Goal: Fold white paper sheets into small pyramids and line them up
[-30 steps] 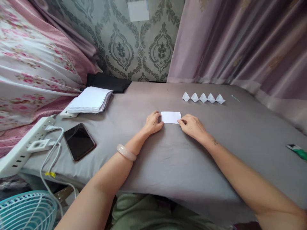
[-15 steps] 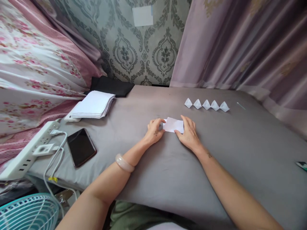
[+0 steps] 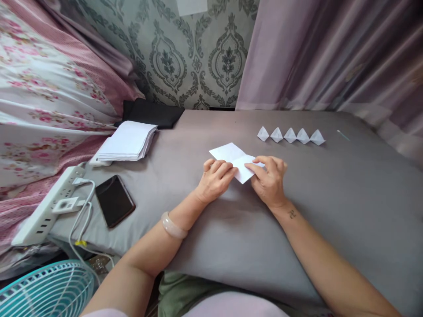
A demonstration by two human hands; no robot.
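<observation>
A creased sheet of white paper (image 3: 228, 152) is held between my two hands, unfolded along a middle crease and turned cornerwise. My left hand (image 3: 216, 178) pinches its near left edge, with the fingers curled and the thumb on the paper. On the other side my right hand (image 3: 269, 178) grips the right corner between thumb and forefinger. Beyond my right hand stands a row of several small folded paper shapes (image 3: 290, 135), pointed at the top.
To the left lie a stack of white paper (image 3: 127, 141), a black phone (image 3: 114, 201) and a white power strip (image 3: 46, 211) with cables. A black folded item (image 3: 152, 113) rests at the back. A thin stick (image 3: 343, 134) lies far right. A turquoise fan (image 3: 49, 286) stands lower left.
The paper has gone from a flat folded rectangle to an opened, tilted sheet. Both hands have shifted their hold on it, and the camera view has tipped downward a little.
</observation>
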